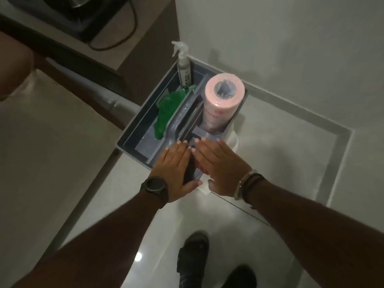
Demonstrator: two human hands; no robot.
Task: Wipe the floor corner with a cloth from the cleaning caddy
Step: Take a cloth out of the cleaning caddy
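Pale tiled floor point(270, 163) corner — grey caddy point(133, 140) there — left hand point(176, 173), right hand point(220, 169) flat, empty.

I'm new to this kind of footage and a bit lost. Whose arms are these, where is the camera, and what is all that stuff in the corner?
There is one picture, taken by a camera on a person's head, looking down. The two arms are that person's own: the left hand wears a dark watch, the right hand wears bracelets. Both are spread flat above the near end of a grey cleaning caddy standing on the floor in a wall corner. In it stand a spray bottle and a pink roll of cloths; green gloves lie in the left compartment. The hands hold nothing yet. Below are the person's dark shoes.
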